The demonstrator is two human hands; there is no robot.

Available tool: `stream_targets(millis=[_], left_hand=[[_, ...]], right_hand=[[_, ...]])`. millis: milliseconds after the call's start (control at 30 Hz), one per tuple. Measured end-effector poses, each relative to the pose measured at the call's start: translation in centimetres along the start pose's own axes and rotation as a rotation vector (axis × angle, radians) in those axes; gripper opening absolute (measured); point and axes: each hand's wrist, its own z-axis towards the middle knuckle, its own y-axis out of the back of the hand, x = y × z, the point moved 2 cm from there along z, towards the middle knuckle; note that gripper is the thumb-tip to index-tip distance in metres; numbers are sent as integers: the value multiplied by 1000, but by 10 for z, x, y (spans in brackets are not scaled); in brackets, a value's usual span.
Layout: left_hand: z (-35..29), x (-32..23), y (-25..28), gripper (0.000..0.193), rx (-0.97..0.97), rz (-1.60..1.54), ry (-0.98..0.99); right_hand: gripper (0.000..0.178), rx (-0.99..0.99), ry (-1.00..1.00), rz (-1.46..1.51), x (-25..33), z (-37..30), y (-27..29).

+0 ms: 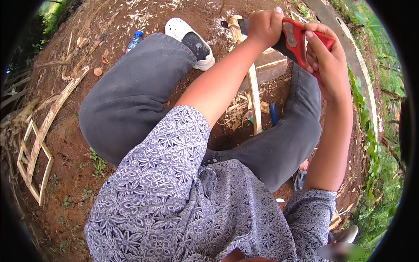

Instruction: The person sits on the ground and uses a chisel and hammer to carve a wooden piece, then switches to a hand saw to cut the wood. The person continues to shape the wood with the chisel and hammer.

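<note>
A hand saw point(286, 47) with a dark toothed blade and a red handle is held up beyond my knees, at the upper right. My right hand point(327, 61) is closed around the red handle, thumb and fingertips showing on its near side. Against the handle's other end, my left hand point(264, 29) is closed over the heel of the blade, thumb upward. Both the hand and forearm hide much of the blade. Below the saw, a narrow pale wood strip point(254, 100) stretches between my legs. Beside it lies a grey flat board point(270, 67).
A blue-capped plastic bottle point(135, 40) is by my left knee. A blue cylinder point(273, 114) lies near the strip. At the far left, a long wood piece point(56, 109) crosses a thin wooden frame point(47, 153). Wood shavings litter the soil; a pale edging point(355, 48) runs along the right.
</note>
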Motion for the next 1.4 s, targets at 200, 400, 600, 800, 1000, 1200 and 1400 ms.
stream_targets(millis=[200,400,600,800,1000,1200,1400], left_hand=[[-14,-43,-13,55,-60,-28,7],[-20,-87,-3,54,-76,-112,-53],[-9,-4,-5,56,-83,19,-35],[-11,-78,-19,53,-111,-83,-54],[-21,-30,-25,52,-199,-29,-60],[-19,-2,-20,53,-76,16,1],[-29,-74,-27,50,-87,-105,-107]], right_hand=[[23,5,-7,-92,26,-36,20],[23,35,-18,-125,51,-64,38],[22,-19,-18,15,-9,-3,2],[22,-30,-28,-105,42,-44,50],[23,-100,-9,-123,14,-33,16],[21,-6,-6,14,-18,-9,21],[19,62,-19,-40,26,-56,63]])
